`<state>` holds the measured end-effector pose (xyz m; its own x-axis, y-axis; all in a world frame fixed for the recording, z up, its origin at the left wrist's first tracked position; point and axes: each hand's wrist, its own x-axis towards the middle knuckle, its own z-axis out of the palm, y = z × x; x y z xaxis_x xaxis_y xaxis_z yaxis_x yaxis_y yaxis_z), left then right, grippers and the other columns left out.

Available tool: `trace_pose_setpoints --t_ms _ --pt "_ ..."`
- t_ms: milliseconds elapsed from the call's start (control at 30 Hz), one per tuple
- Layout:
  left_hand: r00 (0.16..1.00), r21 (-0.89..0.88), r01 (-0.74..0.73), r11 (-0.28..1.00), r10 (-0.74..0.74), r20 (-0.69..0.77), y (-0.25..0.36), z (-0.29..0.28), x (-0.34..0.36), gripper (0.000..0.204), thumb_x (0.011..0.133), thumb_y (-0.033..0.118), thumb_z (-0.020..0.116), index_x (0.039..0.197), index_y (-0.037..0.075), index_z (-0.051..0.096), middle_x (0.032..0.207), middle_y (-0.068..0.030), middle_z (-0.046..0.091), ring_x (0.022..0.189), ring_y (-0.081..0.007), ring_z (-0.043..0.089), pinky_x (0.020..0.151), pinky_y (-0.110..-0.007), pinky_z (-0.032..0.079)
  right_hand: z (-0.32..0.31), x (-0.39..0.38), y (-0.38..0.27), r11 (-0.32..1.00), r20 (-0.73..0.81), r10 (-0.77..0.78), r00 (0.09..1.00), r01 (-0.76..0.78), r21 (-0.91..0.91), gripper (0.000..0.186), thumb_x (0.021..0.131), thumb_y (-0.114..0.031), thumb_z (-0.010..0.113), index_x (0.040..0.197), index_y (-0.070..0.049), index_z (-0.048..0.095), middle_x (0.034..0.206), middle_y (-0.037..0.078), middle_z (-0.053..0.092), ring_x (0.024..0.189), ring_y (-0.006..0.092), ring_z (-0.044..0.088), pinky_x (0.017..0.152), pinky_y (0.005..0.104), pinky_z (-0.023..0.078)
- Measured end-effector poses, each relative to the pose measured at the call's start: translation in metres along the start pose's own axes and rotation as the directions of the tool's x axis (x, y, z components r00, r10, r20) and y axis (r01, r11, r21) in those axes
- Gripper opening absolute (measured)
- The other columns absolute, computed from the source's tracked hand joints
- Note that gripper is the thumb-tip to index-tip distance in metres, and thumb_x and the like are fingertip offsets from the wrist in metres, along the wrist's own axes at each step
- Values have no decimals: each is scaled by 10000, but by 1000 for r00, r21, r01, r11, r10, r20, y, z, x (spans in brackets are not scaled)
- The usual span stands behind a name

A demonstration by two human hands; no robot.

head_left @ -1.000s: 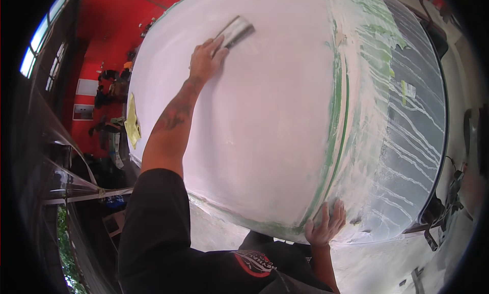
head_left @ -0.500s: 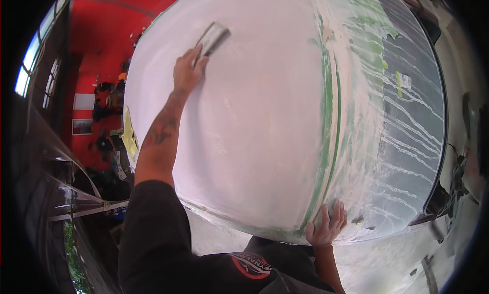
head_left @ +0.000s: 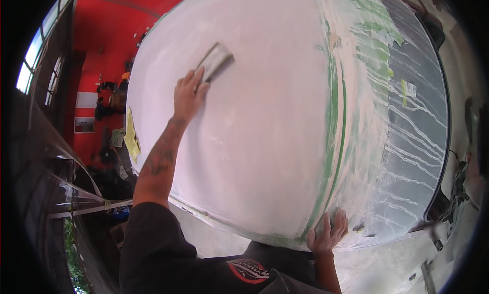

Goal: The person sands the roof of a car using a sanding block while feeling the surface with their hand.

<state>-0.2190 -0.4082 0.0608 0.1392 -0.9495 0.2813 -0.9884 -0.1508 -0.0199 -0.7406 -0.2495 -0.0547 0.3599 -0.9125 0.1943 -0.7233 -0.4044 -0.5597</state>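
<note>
My left hand [head_left: 189, 95] grips a long, flat grey sanding block [head_left: 216, 59] and holds it against a big curved vehicle panel [head_left: 254, 141] coated in pale pinkish white. The block lies tilted, its far end pointing up and right. At the panel's near right edge, my right hand [head_left: 327, 234] rests with its fingers stretched forward over the surface. A small greyish patch shows between thumb and fingers there; I cannot tell what it is. Green streaks run along the panel's right side, close to my right hand.
To the right, a dark grey, glass-like surface [head_left: 415, 126] bears white drip lines and a small label [head_left: 409, 89]. Yellowish torn material [head_left: 131, 136] hangs at the panel's left edge. A red wall [head_left: 109, 29], cluttered items and clear plastic sheeting [head_left: 69, 166] are further left.
My left hand and the sanding block have slid nearer to me across the panel. My right hand stays at the near edge. The whole view has shifted slightly.
</note>
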Motion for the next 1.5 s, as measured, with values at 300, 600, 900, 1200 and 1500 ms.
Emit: trace_pose_setpoints --t_ms 300,600,900,1200,1500 --pt "994 -68 100 993 -103 -37 103 -1 -42 473 861 244 693 1319 174 595 1306 -116 548 1147 -340 504 988 -461 381 -2 2 0 999 -3 -25 1000 25 -28 566 932 -427 466 1311 -11 523 1413 286 422 1282 479 425 1048 595 318" --pt "984 -106 -172 979 176 33 110 -25 -84 449 820 293 737 1252 205 653 1273 -100 574 1075 -307 546 913 -441 417 -1 2 -3 1000 -21 -25 999 25 -1 569 924 -447 486 1314 -37 545 1404 266 440 1280 446 442 1045 576 321" --pt "997 -143 51 988 -41 67 173 -30 -136 490 806 223 741 1280 162 631 1289 -114 556 1123 -320 520 969 -448 387 -1 4 1 1000 -19 -16 1000 17 10 574 929 -443 496 1340 -46 541 1432 250 422 1312 422 420 1062 560 306" --pt "988 -35 139 990 -141 -59 27 -27 -74 457 881 247 674 1323 163 590 1231 -130 566 1076 -347 516 935 -456 441 1 3 -7 999 -18 -40 999 41 28 570 935 -443 486 1330 -37 547 1430 258 421 1307 429 423 1062 564 306" --pt "995 -108 68 992 -60 75 155 -46 -236 489 820 296 736 1284 187 631 1309 -120 526 1102 -314 508 957 -468 393 -1 3 3 999 -47 -27 999 26 -30 575 954 -461 457 1337 -39 536 1434 251 418 1313 435 410 1064 564 306"
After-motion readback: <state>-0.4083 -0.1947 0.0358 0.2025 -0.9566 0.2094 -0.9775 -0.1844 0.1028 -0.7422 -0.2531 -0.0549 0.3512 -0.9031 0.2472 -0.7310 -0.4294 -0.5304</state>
